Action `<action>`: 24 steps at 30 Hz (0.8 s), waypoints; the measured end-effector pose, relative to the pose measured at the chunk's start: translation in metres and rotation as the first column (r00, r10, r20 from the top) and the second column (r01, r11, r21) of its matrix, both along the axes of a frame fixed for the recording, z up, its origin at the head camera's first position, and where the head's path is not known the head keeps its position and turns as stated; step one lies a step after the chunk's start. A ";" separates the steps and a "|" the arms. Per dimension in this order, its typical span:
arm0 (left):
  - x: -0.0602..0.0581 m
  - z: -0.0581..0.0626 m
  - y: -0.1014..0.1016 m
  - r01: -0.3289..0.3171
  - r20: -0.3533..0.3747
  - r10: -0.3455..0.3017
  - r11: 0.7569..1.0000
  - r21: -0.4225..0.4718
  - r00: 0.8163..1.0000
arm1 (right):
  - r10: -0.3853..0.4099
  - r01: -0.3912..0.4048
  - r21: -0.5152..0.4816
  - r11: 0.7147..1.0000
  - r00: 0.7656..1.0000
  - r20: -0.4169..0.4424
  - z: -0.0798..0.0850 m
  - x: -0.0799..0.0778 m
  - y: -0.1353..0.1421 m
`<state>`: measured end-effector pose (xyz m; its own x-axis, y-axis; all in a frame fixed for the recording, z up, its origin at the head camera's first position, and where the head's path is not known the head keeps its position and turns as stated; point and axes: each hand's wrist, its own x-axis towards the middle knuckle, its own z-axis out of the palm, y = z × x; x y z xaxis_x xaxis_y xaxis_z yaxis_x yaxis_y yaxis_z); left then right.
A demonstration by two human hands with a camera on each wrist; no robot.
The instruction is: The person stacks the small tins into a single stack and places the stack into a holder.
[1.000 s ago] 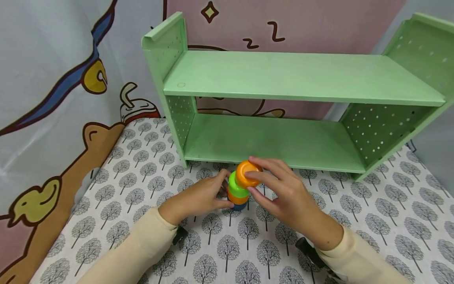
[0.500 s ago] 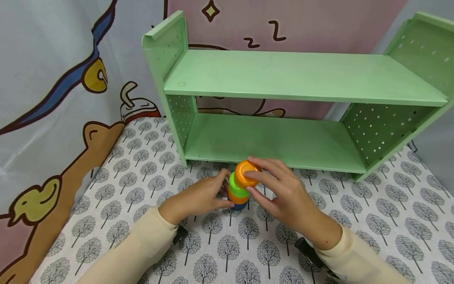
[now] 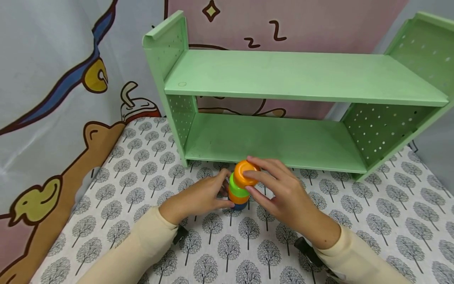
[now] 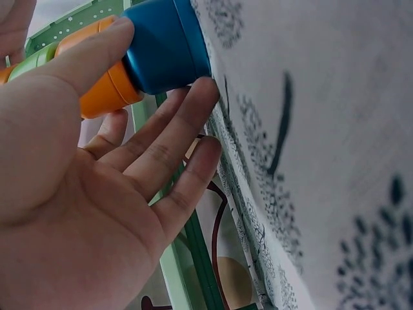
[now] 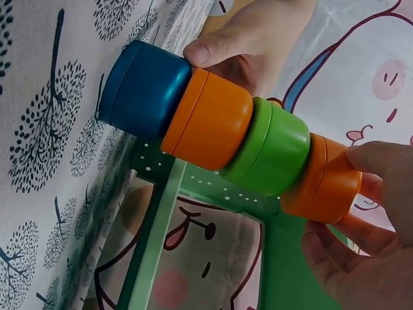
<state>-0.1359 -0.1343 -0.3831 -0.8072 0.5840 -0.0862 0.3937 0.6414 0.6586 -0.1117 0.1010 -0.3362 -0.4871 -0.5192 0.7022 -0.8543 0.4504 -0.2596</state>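
A stack of small round plastic cups stands on the cloth: a blue cup (image 3: 239, 206) lowest, then an orange cup (image 5: 210, 119), a green cup (image 5: 271, 147) and another orange cup (image 3: 242, 172) on top. My right hand (image 3: 285, 191) holds the top cup between thumb and fingers, and it sits on the green one, slightly off line. Around the lower part of the stack is my left hand (image 3: 200, 195). Its thumb (image 4: 110, 48) presses at the seam between the blue and lower orange cups, its fingers behind them, fingertips close to the cloth.
Behind the stack stands a light green two-level shelf (image 3: 276, 134) with perforated side panels. The white cloth (image 3: 227, 256) is printed with trees. Cartoon-printed curtains (image 3: 53, 51) hang at the left and back.
The top orange cup and my right fingers have shifted very slightly left over the green cup. My left hand stays in place around the lower cups.
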 end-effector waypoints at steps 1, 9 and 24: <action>0.000 0.000 0.000 -0.001 0.002 0.001 1.000 0.000 1.000 | -0.002 0.002 0.002 1.000 1.000 0.003 0.000 0.000 0.000; 0.000 0.001 0.000 -0.003 0.000 0.003 1.000 -0.017 1.000 | 0.013 -0.013 -0.009 1.000 1.000 -0.015 0.001 0.000 -0.002; 0.000 -0.001 0.000 0.002 -0.016 -0.002 1.000 -0.015 1.000 | 0.017 -0.016 -0.013 1.000 1.000 0.019 -0.002 -0.001 -0.004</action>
